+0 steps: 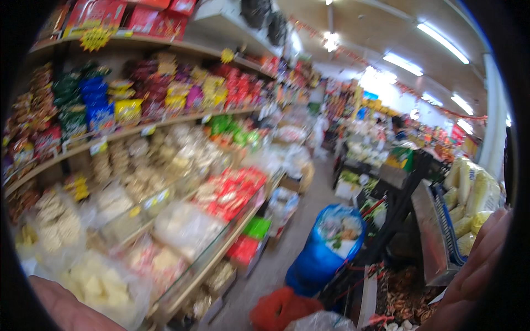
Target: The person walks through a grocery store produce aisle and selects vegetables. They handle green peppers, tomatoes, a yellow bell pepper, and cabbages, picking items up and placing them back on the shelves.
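My left hand point(70, 308) shows only in part at the lower left rim, beside a clear plastic bag of pale yellow pieces point(97, 285); whether it touches the bag cannot be told. At the lower right rim, my right hand point(472, 273) is seen in part, its fingers close together, near a blue plastic crate point(449, 231) of bagged yellowish goods point(466, 198). What it may hold is hidden. Between the hands lie a red bag point(283, 308) and a clear plastic bag point(323, 322) at the bottom. The picture is blurred.
Shelves point(124, 138) of packaged snacks line the left, above a glass-edged display point(215, 248). A blue barrel-like bin point(308, 260) with scraps on top stands by the aisle floor point(308, 207). Vegetable stands point(352, 182) are on the right. A person point(399, 128) is farther back.
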The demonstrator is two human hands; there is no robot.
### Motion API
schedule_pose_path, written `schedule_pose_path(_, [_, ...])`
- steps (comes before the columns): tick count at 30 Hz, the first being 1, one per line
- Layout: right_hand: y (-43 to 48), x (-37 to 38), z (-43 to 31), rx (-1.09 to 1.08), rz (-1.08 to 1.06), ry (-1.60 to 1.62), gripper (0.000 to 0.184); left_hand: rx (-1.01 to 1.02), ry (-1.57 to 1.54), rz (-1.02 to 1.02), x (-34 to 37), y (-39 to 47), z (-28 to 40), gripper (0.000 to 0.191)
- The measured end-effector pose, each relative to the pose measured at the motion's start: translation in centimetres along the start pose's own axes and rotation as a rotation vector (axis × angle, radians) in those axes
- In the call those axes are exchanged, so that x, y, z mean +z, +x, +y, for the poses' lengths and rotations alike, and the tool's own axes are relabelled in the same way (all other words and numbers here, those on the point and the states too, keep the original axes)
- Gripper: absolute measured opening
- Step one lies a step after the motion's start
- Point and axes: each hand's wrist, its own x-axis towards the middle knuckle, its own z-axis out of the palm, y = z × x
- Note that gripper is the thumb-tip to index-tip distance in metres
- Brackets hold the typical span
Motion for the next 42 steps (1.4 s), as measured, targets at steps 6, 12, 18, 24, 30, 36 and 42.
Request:
schedule_pose_path(6, [0.4, -0.7, 5.1, 0.096, -0.004, -0.229, 0.029, 0.045, -0.167, -0.062, 2.3, 3.4, -10.2, 0.050])
schedule_pose_path(12, [1.0, 5.9, 12.3, 0.234, -0.113, -0.273, 0.024, -0.036, -0.104, -0.084, 0.9, 6.0, -21.4, 0.052])
schedule_pose_path(18, [2.5, 11.1, 17.4, 0.274, -0.169, -0.266, 0.018, -0.082, -0.121, -0.098, 0.5, 7.4, -30.2, 0.054])
schedule_pose_path(24, [7.8, 12.6, 18.9, 0.223, -0.128, -0.259, 0.013, -0.055, -0.239, -0.082, 1.0, 10.0, -33.4, 0.055])
schedule_pose_path(30, [11.0, 13.3, 22.5, 0.348, 0.215, -0.184, 0.008, -0.069, -0.347, -0.071, 1.1, 11.4, -35.1, 0.058])
schedule_pose_path(36, [-5.2, 30.6, 36.0, 0.928, -0.525, -0.037, 0.020, -0.194, 0.184, -0.040, 3.2, 12.2, -41.1, 0.045])
schedule_pose_path(42, [-22.5, 37.5, 43.9, 1.231, -0.644, 0.287, 0.028, -0.642, 0.086, -0.434, 13.2, 9.4, -55.9, 0.031])
